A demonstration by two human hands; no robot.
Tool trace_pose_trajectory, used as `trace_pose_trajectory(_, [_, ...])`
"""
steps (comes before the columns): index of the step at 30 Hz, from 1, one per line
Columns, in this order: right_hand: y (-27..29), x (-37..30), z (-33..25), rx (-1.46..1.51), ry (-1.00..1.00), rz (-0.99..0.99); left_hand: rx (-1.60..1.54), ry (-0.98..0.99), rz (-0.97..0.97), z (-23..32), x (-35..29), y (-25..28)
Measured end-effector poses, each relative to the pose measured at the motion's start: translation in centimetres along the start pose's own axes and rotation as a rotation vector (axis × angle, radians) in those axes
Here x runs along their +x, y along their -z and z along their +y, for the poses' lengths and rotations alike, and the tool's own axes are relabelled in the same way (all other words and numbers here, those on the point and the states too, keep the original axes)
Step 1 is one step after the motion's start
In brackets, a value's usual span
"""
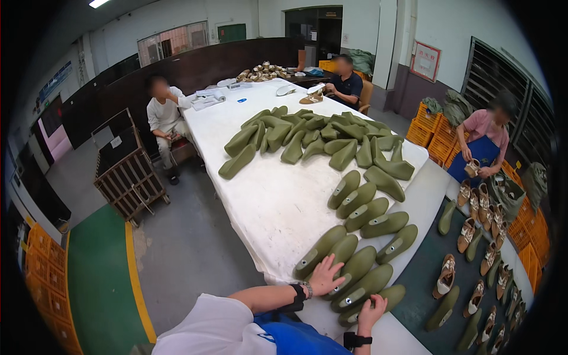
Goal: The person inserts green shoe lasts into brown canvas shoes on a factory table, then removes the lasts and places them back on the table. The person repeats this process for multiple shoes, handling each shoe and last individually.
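Note:
Green shoe lasts (pixel 322 251) lie side by side in a row along the near edge of the white table (pixel 260 207). My left hand (pixel 325 277) rests on the lasts with its fingers stretched out and spread. At the nearest last (pixel 392 294), my right hand (pixel 371 310) has its fingers bent round the side, partly hiding it. Just beyond, a second row of lasts (pixel 361 204) is lined up, and a large loose heap of lasts (pixel 313 133) covers the table's middle.
On the right, a dark conveyor-like surface (pixel 414 305) carries brown-and-white shoes (pixel 445 276) and more lasts. A person in pink (pixel 485 136) holds a shoe there. Two others sit at the table's far end and left side. Orange crates (pixel 423 124) and a wooden cart (pixel 127 171) stand around.

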State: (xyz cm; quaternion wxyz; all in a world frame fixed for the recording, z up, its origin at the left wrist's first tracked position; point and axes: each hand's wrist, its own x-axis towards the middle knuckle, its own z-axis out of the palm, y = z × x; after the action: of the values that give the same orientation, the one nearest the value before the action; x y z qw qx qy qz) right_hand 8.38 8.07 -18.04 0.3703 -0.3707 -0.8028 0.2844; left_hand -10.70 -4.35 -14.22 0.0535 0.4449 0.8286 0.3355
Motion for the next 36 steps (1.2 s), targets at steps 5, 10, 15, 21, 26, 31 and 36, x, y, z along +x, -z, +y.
trace_pose_trajectory(5, [-0.5, -0.5, 1.9, 0.033, -0.085, 0.075, -0.216, -0.406, -0.563, -5.5, 3.5, 8.3])
trace_pose_trajectory(10, [-0.5, -1.3, 3.1, -0.084, -0.337, 0.174, -0.161, -0.063, -0.097, -27.3, 12.9, 21.4])
trace_pose_trajectory(15, [-0.7, -2.8, 0.2, -0.391, -0.402, 0.124, 0.291, 0.514, 0.187, -48.4, 17.4, 31.6])
trace_pose_trajectory(21, [-2.9, -3.1, -4.4, -0.523, -0.495, 0.244, 0.157, 0.821, -0.080, -56.2, 20.0, 33.7])
trace_pose_trajectory(26, [-3.4, -2.0, -5.3, -0.582, -0.526, 0.258, 0.176, 0.839, -0.050, -54.6, 20.8, 33.2])
trace_pose_trajectory(31, [-3.7, -1.8, -5.6, -0.586, -0.536, 0.280, 0.343, 0.616, 0.052, -45.5, 17.7, 28.7])
trace_pose_trajectory(36, [-4.1, -1.4, -6.1, -0.590, -0.584, 0.289, 0.462, -0.084, 0.081, -33.0, 11.4, 22.8])
